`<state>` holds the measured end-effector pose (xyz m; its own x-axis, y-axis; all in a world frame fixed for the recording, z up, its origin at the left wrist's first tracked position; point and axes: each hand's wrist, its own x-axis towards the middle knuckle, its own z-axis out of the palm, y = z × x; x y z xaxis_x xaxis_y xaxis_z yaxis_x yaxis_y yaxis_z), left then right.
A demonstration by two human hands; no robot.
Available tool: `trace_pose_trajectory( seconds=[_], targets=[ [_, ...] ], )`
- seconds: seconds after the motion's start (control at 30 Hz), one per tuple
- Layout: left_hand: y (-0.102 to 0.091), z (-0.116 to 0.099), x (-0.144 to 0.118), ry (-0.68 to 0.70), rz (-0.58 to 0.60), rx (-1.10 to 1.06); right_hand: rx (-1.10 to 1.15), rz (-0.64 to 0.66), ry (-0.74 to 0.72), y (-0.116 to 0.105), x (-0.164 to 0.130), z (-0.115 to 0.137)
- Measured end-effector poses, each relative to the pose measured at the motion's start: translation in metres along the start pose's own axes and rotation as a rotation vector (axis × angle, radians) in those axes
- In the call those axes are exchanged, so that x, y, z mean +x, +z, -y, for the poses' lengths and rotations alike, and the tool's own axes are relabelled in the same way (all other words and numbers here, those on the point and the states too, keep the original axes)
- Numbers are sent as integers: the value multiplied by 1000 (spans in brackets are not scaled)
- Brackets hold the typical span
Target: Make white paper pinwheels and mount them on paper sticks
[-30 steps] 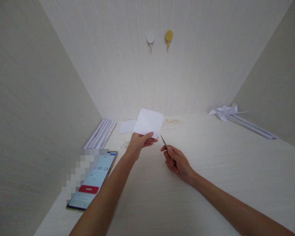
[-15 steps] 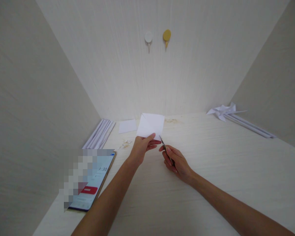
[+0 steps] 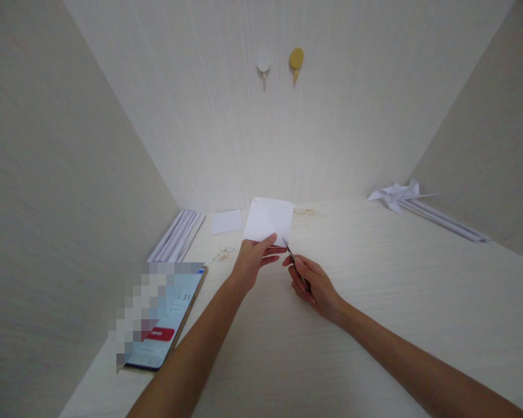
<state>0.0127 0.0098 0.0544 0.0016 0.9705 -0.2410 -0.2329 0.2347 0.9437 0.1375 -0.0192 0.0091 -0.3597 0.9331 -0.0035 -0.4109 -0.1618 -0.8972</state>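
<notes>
My left hand (image 3: 257, 258) pinches a white square of paper (image 3: 268, 219) by its near edge, thumb on top and fingers beneath. A fold or slit line runs in from the paper's far left corner. In my right hand (image 3: 310, 284) is a pair of small dark scissors (image 3: 297, 270), their tips at the paper's near right corner. Whether the blades are apart or closed around the paper, I cannot tell. My right fingers wrap the handles and hide most of them.
Behind the held paper lies another white paper sheet (image 3: 226, 222). Several rolled paper sticks (image 3: 178, 235) rest at the left wall, with a phone (image 3: 169, 319) nearer me. A paper pinwheel (image 3: 394, 194) on paper sticks lies at the right. Two hooks, white (image 3: 263, 61) and yellow (image 3: 296, 59), are on the wall.
Both hands, the paper and the scissors keep nearly the same pose. The view has shifted very slightly, and the phone's displayed digits have changed.
</notes>
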Motion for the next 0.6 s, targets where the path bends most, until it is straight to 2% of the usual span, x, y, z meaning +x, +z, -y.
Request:
trace_pose_trajectory(
  seconds=[0.6],
  targets=[
    [-1, -1, 1, 2, 11, -8, -4, -2, 7, 0, -2, 1]
  ],
)
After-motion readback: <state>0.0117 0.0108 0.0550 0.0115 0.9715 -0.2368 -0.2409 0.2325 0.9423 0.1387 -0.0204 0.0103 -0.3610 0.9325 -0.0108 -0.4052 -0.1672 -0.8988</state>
